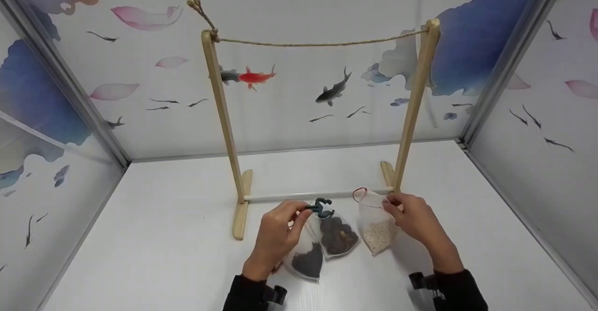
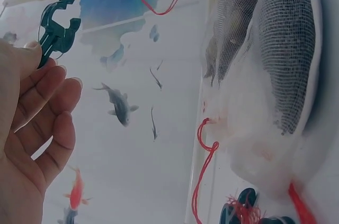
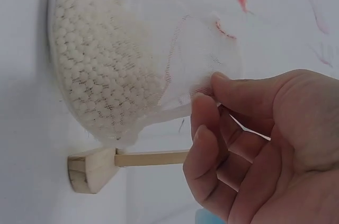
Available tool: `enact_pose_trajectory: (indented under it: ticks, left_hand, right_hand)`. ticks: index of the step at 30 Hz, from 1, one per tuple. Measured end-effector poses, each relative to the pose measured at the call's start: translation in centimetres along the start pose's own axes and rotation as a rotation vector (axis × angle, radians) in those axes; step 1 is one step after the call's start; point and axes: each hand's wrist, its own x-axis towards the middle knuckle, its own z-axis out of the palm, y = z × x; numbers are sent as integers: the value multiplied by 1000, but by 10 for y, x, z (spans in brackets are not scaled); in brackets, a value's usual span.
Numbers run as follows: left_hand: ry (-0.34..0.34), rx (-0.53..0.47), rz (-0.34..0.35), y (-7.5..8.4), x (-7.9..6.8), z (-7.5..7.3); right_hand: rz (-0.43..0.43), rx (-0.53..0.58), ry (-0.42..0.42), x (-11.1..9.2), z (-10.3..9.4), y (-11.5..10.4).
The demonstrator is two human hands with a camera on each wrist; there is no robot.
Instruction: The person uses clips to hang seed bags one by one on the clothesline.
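My left hand (image 1: 279,230) pinches a dark green spring clip (image 1: 323,207) by its handle end, and its forked jaws point right. With thumb and fingertips my right hand (image 1: 417,218) holds the upper edge of a white mesh drawstring bag (image 1: 377,234); small white beads (image 3: 100,54) fill its lower part. A red cord (image 1: 359,192) loops at the bag's top. Below the left hand lie two more mesh bags: one with dark brown lumps (image 1: 338,241), the other with fine dark grains (image 1: 308,260). The left hand partly covers the dark-grain bag.
Behind the bags stands a wooden frame, its left post (image 1: 223,115) and right post (image 1: 417,101) joined by a twine line (image 1: 322,45) above and a white rod (image 1: 299,195) below. More green clips (image 2: 246,205) and red cord lie by the bags. Printed panels enclose the white table (image 1: 154,236).
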Motion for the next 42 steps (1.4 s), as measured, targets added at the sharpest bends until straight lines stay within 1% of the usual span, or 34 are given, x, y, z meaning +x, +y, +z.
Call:
enact_pose_trajectory:
  ticks: [3,5,7,10,14,19,22,24,28,30,32,36,42]
  left_hand:
    - [-19,22,16,2,4,-6]
    - [-35,41,34,5,12,-13]
    - [-54,61,57,8,23,-20]
    - [-74,111,110,16,44,-34]
    - [-99,179,181,30,80,-51]
    - [-160,236,267,47,131,-74]
    - [-202,280,317,60,162,-88]
    - [-233,322,335,69,183,-96]
    - [-285,428,340,85,225,-107]
    - [-303,474,327,92,244,-110]
    - [-309,512,316,96,259,-111]
    - [-322,573,304,102,282,-110]
    - [-329,632,269,109,306,-105]
  right_hand:
    - [-51,-26,23,-1,-5,-10]
    - [-90,-61,48,0,-10,-17]
    - [-117,-94,72,1,-18,-25]
    - [-146,-149,94,4,-31,-39]
    - [-180,-228,119,9,-55,-60]
    - [-232,-318,140,19,-90,-92]
    - [-282,-364,181,27,-114,-113]
    - [-316,-389,230,33,-131,-128]
    - [-368,-429,346,44,-159,-152]
    - [-386,-446,389,50,-168,-162]
    - [-407,-455,416,56,-174,-171]
    - [-441,-467,427,68,-181,-186]
    - [-505,-538,460,85,-183,-201]
